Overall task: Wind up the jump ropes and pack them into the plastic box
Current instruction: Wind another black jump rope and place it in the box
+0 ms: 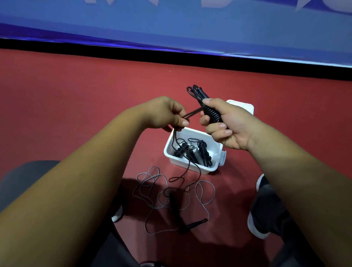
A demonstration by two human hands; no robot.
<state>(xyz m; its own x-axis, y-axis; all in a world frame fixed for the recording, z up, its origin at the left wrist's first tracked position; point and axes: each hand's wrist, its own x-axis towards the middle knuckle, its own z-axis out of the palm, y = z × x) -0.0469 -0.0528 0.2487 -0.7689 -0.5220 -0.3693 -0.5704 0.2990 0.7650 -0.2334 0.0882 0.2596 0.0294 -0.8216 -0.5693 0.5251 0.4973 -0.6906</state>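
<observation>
My right hand [224, 123] grips the black handles of a jump rope [211, 113] with cord wound round them, held above the white plastic box [168, 151]. My left hand [168, 113] pinches the doubled black cord a short way to the left; the loose cord [189, 166] hangs down past the box's front rim to the floor. Inside the box lie several wound black rope bundles [202, 152]. A second, grey-corded jump rope [168, 195] lies tangled and loose on the red floor below the box, its black handle [195, 224] at the lower right.
The box's white lid [243, 107] lies on the floor behind my right hand. My dark shoes [262, 213] rest on the red floor at right. A grey seat [18, 179] shows at lower left. A blue banner wall [176, 22] runs across the back.
</observation>
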